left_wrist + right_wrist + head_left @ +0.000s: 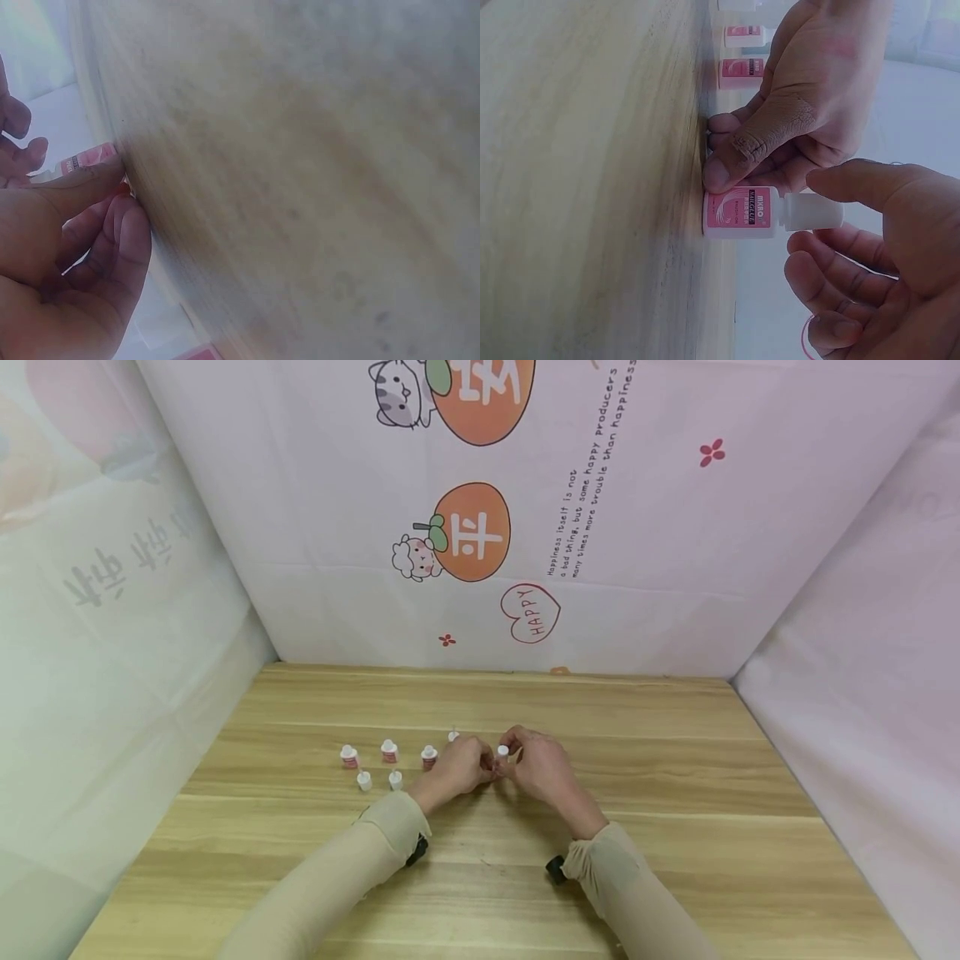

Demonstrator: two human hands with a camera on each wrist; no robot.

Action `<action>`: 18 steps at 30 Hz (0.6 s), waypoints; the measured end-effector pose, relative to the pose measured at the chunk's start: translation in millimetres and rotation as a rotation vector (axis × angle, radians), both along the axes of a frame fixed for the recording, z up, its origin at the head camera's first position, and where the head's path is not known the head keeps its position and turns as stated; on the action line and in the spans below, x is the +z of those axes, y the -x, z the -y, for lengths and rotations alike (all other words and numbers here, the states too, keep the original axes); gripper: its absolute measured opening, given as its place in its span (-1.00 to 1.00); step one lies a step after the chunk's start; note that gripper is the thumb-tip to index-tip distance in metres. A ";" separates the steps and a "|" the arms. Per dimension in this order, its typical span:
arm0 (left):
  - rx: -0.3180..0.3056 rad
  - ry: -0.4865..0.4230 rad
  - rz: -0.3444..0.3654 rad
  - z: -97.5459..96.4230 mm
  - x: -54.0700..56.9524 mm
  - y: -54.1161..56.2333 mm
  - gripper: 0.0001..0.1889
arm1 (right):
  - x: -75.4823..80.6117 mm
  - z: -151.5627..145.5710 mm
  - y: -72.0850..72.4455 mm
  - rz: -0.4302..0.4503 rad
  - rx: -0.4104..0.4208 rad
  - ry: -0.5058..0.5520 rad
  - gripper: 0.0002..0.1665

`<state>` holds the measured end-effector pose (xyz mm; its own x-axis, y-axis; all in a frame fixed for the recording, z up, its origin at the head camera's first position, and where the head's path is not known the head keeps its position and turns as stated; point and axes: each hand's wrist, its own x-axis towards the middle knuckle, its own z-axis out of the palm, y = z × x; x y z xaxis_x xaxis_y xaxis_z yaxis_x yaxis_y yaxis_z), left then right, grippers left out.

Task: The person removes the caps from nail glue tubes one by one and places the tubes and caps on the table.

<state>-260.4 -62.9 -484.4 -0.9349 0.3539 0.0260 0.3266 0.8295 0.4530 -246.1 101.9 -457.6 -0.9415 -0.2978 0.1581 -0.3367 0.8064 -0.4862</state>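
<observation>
A small white bottle of nail glue [742, 214] with a pink label stands upright on the table. My left hand [465, 764] pinches it low down between thumb and fingers, close over the wood. Around its white cap [814, 211] curl the thumb and fingers of my right hand [536, 766], the thumb at one side and the fingertips at the other. The cap sits on the bottle's neck. From the left wrist, the pink label [94, 156] shows just beyond my left thumb [90, 184].
Left of my hands, three similar bottles stand in a row, one of them a bottle [349, 757] at the far left. Near them stand white brush caps [364, 782] with brushes upward; another brush cap [453, 737] is behind my left hand. Printed cloth [637, 610] walls the wooden table [675, 877].
</observation>
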 end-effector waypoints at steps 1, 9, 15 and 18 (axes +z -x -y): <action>0.001 0.002 0.001 -0.1 0.0 0.3 -0.87 | 0.1 0.0 0.2 0.005 -0.004 0.004 -0.72; -0.005 -0.019 -0.015 -0.5 -2.1 1.0 -0.91 | -1.1 0.0 1.4 -0.014 0.003 -0.004 -0.76; -0.005 -0.020 -0.019 0.8 -1.3 -0.1 -0.87 | -0.4 0.3 1.2 0.000 0.000 0.001 -0.73; -0.004 -0.021 -0.015 1.1 -1.7 0.6 -0.85 | -0.5 0.3 1.7 0.011 -0.011 0.003 -0.72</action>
